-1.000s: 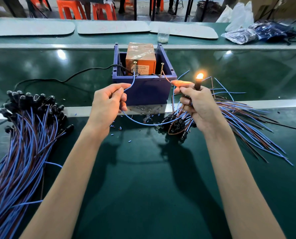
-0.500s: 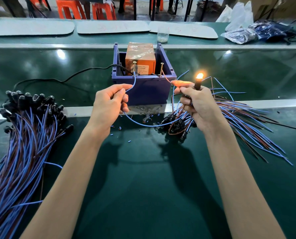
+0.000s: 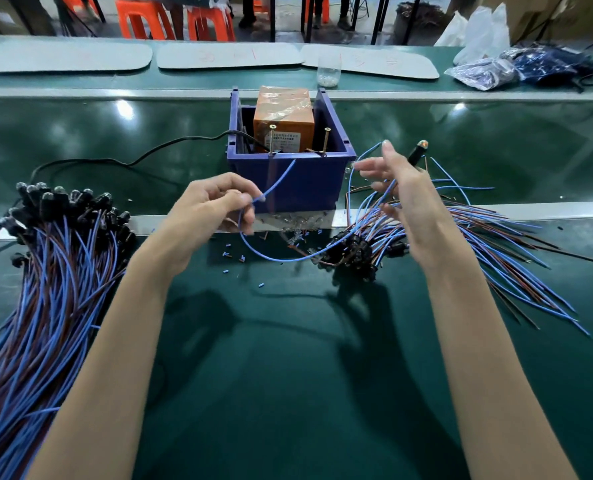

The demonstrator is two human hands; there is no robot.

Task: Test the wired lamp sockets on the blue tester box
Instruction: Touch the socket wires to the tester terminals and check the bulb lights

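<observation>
The blue tester box (image 3: 288,183) stands at the middle of the green bench, holding an orange transformer (image 3: 283,116) and two upright screws (image 3: 272,140). My left hand (image 3: 212,206) pinches a blue wire (image 3: 271,259); its free end hangs in front of the box, off the screws. My right hand (image 3: 402,192) is spread with straight fingers, wires trailing across them. Just behind it a black lamp socket (image 3: 417,152) shows with its bulb unlit. A bundle of sockets (image 3: 357,251) lies below that hand, and a larger heap of wired sockets (image 3: 46,254) lies at the left.
A black power cable (image 3: 132,162) runs left from the box. A metal rail (image 3: 80,223) crosses the bench. Loose wires (image 3: 513,265) fan out to the right. A clear cup (image 3: 329,72), grey boards (image 3: 229,57) and plastic bags (image 3: 496,72) sit along the far side.
The bulb was glowing and is now dark. My right hand has opened from its grip on the socket. My left hand has drawn the blue wire off the screw.
</observation>
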